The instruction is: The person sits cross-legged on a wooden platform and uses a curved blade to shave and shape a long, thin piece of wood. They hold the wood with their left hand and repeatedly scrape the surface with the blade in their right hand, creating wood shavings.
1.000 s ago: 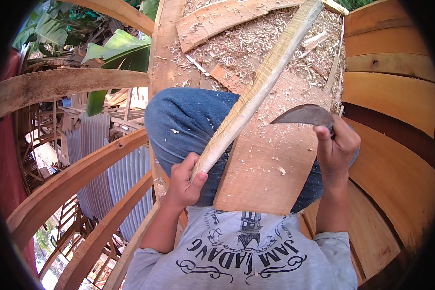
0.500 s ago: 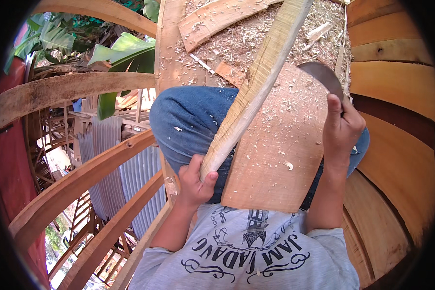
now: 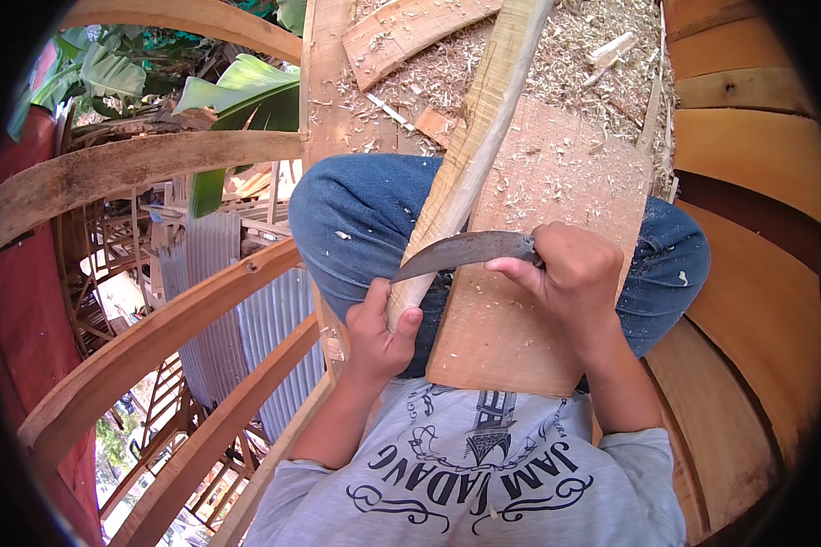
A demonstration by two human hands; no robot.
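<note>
My left hand (image 3: 379, 335) is closed around the near end of a long pale wooden strip (image 3: 470, 150), which slants away up and to the right. The curved dark blade of a knife (image 3: 465, 251) lies across that strip just beyond my left fingers, its tip close to them. My right hand (image 3: 570, 273) grips the knife's handle, mostly hidden in the fist. Beneath the right hand, a wide flat board (image 3: 520, 337) rests over my lap, dotted with curled shavings. The strip passes over the board's left edge and my jeans.
Wood shavings (image 3: 575, 55) cover the floor ahead, with a curved plank piece (image 3: 410, 36) lying among them. Slatted wooden railing (image 3: 164, 337) runs along my left, with corrugated metal sheets (image 3: 274, 337) beyond. A plank wall (image 3: 748, 164) curves close on my right.
My right hand has brought the knife from the board's far right side inward and nearer, so its blade now crosses the strip. The strip's far end has shifted slightly left.
</note>
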